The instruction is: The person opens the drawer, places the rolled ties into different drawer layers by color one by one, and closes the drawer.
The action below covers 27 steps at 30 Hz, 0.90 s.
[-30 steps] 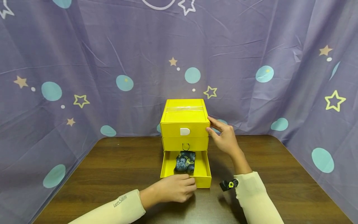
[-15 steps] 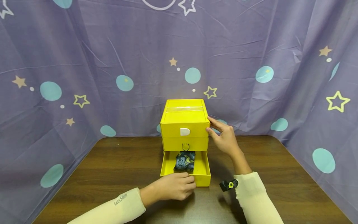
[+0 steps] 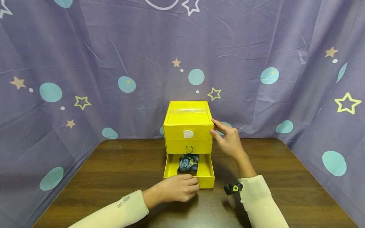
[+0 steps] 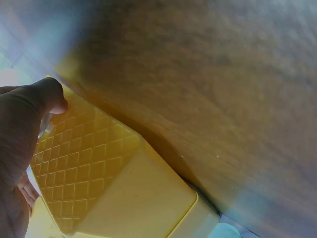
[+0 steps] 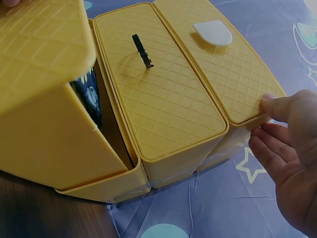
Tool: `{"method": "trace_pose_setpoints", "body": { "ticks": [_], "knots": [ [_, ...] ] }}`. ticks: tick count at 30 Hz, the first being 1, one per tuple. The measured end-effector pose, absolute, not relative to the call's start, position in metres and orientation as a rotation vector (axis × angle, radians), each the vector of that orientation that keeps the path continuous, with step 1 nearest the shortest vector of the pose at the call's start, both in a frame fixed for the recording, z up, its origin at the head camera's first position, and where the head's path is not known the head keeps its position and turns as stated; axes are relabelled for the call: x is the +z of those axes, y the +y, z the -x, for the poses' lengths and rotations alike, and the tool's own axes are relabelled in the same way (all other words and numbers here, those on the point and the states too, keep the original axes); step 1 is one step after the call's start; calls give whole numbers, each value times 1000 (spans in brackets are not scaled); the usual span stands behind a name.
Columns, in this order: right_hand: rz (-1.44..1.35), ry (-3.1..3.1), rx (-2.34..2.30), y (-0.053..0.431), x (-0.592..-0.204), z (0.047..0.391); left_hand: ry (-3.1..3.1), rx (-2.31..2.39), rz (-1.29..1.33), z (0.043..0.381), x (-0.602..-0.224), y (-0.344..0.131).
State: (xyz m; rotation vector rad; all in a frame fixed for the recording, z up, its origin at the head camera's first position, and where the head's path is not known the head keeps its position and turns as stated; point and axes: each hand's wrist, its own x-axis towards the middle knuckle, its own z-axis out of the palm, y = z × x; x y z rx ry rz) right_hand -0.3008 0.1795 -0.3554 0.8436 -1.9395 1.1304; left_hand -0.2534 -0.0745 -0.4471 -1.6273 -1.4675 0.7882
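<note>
A yellow set of stacked drawers (image 3: 188, 118) stands on the table. Its bottom drawer (image 3: 206, 182) is pulled out, with a dark blue floral cloth bundle (image 3: 188, 164) lying inside. Curled at that drawer's front is my left hand (image 3: 178, 189); in the left wrist view its thumb (image 4: 52, 96) lies at the front face beside a whitish handle (image 4: 45, 124), partly hidden by the hand. My right hand (image 3: 229, 139) holds the right front corner of the top drawer level, thumb on the front and fingers along the side, as the right wrist view shows.
The middle drawer carries a dark ring pull (image 5: 142, 51), the top one a white tab (image 5: 214, 32). Clear tape (image 3: 188, 110) crosses the unit's top. A black strap piece (image 3: 233, 188) sits at the right cuff. A patterned purple curtain (image 3: 154, 47) hangs behind the wooden table (image 3: 122, 164).
The bottom drawer has slid slightly inward, away from me, and the left hand has moved with it. The right hand stays on the corner.
</note>
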Motion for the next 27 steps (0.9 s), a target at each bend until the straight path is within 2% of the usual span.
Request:
{"method": "trace_pose_setpoints", "body": {
  "ticks": [27],
  "knots": [
    [-839, -1938, 1122, 179, -356, 299, -1477, 766, 1603, 267, -449, -76]
  ]
}}
